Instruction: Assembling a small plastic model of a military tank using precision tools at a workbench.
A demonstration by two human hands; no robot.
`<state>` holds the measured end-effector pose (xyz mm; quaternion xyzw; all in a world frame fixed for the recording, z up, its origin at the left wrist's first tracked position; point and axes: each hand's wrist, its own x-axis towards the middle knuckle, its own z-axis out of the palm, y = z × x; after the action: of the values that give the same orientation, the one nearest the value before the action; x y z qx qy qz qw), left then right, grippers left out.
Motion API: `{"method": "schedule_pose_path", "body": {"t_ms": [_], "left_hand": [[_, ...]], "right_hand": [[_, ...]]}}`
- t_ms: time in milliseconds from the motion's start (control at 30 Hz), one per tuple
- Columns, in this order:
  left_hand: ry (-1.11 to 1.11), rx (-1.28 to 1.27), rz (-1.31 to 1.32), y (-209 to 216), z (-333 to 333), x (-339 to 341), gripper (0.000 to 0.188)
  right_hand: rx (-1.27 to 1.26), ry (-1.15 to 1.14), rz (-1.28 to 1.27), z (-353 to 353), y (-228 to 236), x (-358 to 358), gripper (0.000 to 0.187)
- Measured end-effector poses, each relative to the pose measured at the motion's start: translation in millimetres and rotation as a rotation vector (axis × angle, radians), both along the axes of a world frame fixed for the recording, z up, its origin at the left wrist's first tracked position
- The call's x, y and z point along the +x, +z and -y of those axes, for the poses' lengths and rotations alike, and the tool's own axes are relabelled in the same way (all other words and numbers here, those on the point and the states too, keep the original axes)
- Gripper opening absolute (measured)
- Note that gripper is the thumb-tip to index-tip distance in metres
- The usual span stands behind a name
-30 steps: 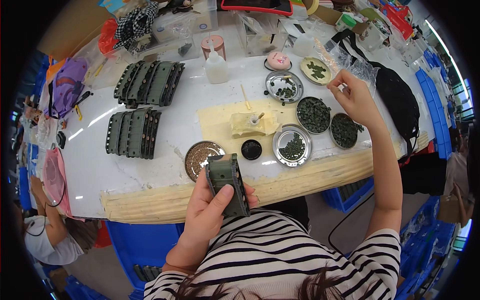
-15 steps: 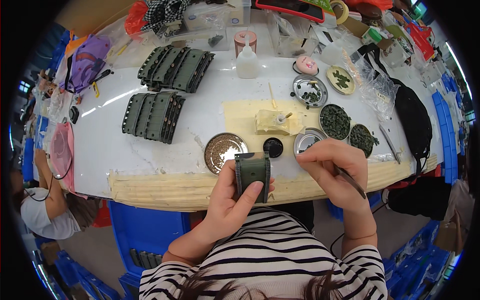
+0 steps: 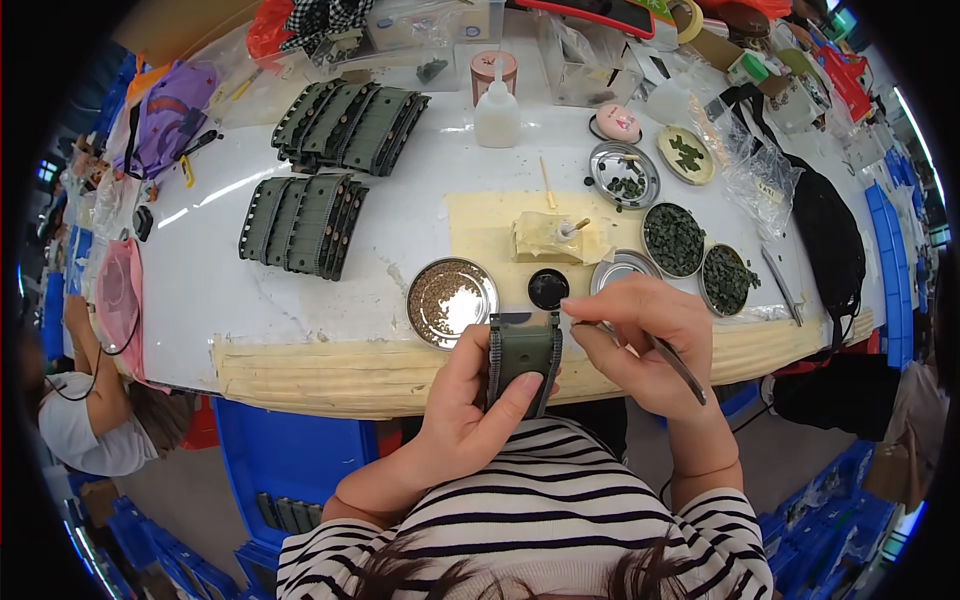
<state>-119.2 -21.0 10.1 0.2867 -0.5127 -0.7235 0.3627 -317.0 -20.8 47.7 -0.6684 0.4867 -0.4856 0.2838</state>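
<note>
My left hand (image 3: 478,400) grips a dark green curved plastic piece (image 3: 525,352) with ridged side edges, the thumb lying across its front. Close to its upper right corner is my right hand (image 3: 655,345), with thumb and forefinger nearly together; whether a tiny part sits between them is too small to tell. Slim metal tweezers (image 3: 682,372) are tucked in that hand, their back end slanting down to the right. Just beyond the piece stand a small black pot (image 3: 548,289) and a round tin of brown granules (image 3: 430,303). My right hand partly covers another tin (image 3: 622,265).
Two stacks of green curved pieces (image 3: 350,125) (image 3: 303,225) lie at left. Tins of small dark green parts (image 3: 673,240) (image 3: 728,280) and a metal tool (image 3: 782,286) are at right. A taped block (image 3: 560,242) and white squeeze bottle (image 3: 497,115) stand mid-table. Another person (image 3: 85,415) sits far left.
My right hand has moved left and slightly down, away from the tins and up to the green piece. My left hand has shifted the piece slightly to the right.
</note>
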Motion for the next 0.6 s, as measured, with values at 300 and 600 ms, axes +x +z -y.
{"method": "schedule_pose_path", "body": {"t_ms": [300, 600], "left_hand": [[-0.008, -0.046, 0.022, -1.2, 1.2, -0.8, 0.037], [-0.007, -0.057, 0.033, -2.1, 1.7, -0.2, 0.037]], "right_hand": [[-0.066, 0.03, 0.037, 6.3, -8.9, -1.4, 0.02], [0.097, -0.027, 0.04, 1.2, -5.8, -4.9, 0.018]]}}
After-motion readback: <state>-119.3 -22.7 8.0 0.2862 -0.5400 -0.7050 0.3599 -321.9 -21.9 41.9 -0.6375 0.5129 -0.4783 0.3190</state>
